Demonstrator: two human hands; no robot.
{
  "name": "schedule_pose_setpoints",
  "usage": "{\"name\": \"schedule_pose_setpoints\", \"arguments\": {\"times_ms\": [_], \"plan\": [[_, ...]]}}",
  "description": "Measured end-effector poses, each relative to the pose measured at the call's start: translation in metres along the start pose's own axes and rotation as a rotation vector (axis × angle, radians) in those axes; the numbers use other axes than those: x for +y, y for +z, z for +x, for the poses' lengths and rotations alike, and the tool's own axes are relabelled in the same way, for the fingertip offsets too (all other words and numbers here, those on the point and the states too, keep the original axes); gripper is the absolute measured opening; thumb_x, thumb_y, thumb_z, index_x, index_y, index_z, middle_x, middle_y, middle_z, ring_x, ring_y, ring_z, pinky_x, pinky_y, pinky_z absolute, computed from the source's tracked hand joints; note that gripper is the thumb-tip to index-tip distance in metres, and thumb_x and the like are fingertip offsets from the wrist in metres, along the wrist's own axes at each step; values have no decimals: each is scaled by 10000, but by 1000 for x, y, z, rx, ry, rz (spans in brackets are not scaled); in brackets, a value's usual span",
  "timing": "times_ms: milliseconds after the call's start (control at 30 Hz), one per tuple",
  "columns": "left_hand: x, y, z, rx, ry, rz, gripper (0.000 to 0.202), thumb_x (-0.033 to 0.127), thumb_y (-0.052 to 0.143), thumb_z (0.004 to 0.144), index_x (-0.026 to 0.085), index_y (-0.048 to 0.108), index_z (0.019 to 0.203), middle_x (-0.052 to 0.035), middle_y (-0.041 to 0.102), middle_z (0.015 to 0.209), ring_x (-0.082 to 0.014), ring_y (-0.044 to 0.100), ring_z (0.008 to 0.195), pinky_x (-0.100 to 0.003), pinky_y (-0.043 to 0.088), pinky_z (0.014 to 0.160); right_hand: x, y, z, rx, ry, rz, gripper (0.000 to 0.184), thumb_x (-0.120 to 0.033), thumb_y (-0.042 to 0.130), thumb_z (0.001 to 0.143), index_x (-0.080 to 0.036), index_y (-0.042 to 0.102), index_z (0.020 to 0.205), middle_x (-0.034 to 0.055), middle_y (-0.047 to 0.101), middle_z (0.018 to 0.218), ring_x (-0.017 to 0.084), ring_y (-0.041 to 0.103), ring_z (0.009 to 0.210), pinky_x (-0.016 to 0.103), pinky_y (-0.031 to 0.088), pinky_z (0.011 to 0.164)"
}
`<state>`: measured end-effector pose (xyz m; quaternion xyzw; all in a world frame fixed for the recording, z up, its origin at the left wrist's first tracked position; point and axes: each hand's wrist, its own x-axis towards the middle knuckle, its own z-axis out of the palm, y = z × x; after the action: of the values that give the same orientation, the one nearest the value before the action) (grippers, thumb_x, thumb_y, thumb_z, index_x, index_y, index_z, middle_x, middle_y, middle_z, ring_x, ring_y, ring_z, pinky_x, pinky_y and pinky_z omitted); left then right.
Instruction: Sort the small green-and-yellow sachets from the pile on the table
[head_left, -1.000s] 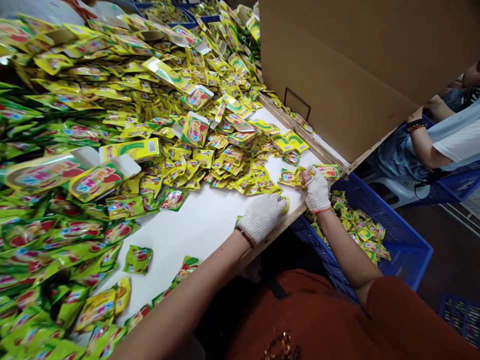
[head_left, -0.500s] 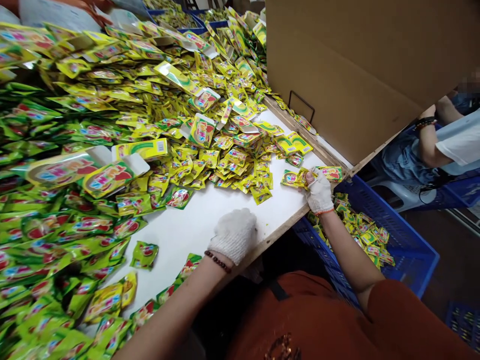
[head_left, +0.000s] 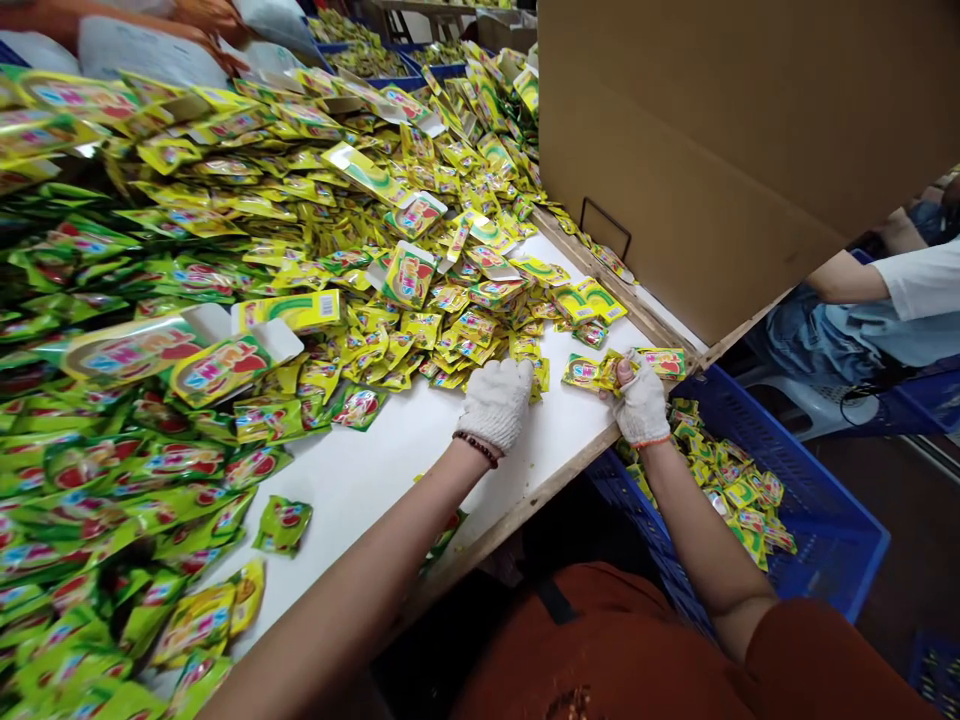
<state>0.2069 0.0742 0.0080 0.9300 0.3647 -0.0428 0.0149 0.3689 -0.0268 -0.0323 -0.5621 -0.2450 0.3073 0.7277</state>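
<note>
Right hand (head_left: 643, 405) gloved, thumb pressed over small yellow packets (head_left: 589, 371), near worktop (head_left: 360, 460) edge. Left hand (head_left: 495, 405) gloved, fingers curled at near side of yellow sachet pile (head_left: 420, 330); grip hidden, cannot tell if anything held. Packets probably light, soft; glossy film likely slippery. Best hold: pinch across flat middle, thumb uppermost.

Upper right: a large brown cardboard panel (head_left: 720, 150), a dark wire handle (head_left: 607, 217) near its lower left. Right edge: a co-worker's white sleeve (head_left: 919, 280) and blue jeans (head_left: 821, 345), above a pale stool (head_left: 832, 410). Upper left: white sacks (head_left: 146, 55); right of these, blue crates (head_left: 407, 82).
</note>
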Motion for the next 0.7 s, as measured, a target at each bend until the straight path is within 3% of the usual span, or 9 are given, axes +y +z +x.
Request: {"name": "schedule_pose_setpoints", "arguments": {"times_ms": [100, 300, 367, 433, 500, 533, 600, 633, 700], "plan": [[-8, 10, -8, -1, -13, -221, 292, 157, 508, 875, 161, 588, 1156, -142, 673, 1057, -277, 631, 966, -361, 460, 775, 1, -2, -1, 0, 15, 1, 458, -607, 709, 705, -260, 483, 901, -4, 560, 768, 178, 624, 661, 309, 580, 499], [-25, 29, -51, 54, -228, -714, 260, 305, 700, 757, 208, 586, 969, -5, 641, 787, -178, 584, 703, -278, 427, 611, 1, -4, -1, -31, -16, -72, 434, -584, 711, 730, -244, 507, 904, -10, 572, 744, 150, 591, 611, 242, 503, 417], [-34, 30, -64, 109, -293, -846, 383, 330, 727, 729, 211, 578, 1061, 6, 636, 785, -156, 574, 666, -264, 436, 592, 1, -4, -1, -48, -29, -90, 421, -574, 710, 739, -240, 512, 902, -8, 585, 755, 143, 585, 596, 229, 479, 392], [-47, 28, -76, 196, -348, -953, 584, 342, 732, 720, 213, 513, 1246, -17, 661, 917, -151, 603, 713, -263, 472, 624, 1, -5, -1, -52, -43, -108, 417, -564, 714, 745, -230, 526, 908, -3, 596, 767, 133, 574, 571, 228, 471, 384], [-61, 23, -88, 320, -380, -969, 624, 344, 702, 742, 209, 482, 1310, -54, 654, 1083, -164, 632, 832, -280, 504, 713, 1, -6, -2, -42, -66, -124, 416, -553, 717, 752, -218, 538, 923, -2, 599, 770, 120, 557, 539, 226, 466, 383], [-68, 21, -96, 368, -390, -932, 524, 344, 671, 765, 199, 535, 1250, -63, 650, 1104, -173, 632, 879, -290, 503, 754, 1, -6, -2, -37, -79, -131, 416, -549, 718, 755, -215, 541, 927, -3, 598, 770, 114, 552, 529, 224, 461, 382], [-81, 18, -114, 396, -424, -812, 240, 356, 602, 815, 185, 634, 980, -47, 667, 960, -185, 619, 866, -299, 480, 772, 1, -7, -1, -30, -103, -149, 415, -549, 718, 757, -213, 538, 921, -4, 597, 769, 112, 553, 530, 216, 446, 377], [-86, 18, -124, 380, -450, -759, 188, 370, 574, 836, 189, 627, 837, -31, 655, 843, -185, 605, 816, -297, 463, 749, 1, -7, -1, -31, -117, -162, 415, -552, 718, 757, -213, 535, 911, -4, 595, 764, 114, 557, 536, 212, 440, 376], [-90, 19, -144, 316, -503, -699, 279, 403, 535, 864, 203, 560, 670, -5, 590, 671, -178, 558, 720, -291, 420, 684, 1, -8, 0, -44, -138, -193, 416, -562, 712, 762, -210, 531, 889, -5, 591, 751, 117, 564, 548, 208, 437, 383]]}}
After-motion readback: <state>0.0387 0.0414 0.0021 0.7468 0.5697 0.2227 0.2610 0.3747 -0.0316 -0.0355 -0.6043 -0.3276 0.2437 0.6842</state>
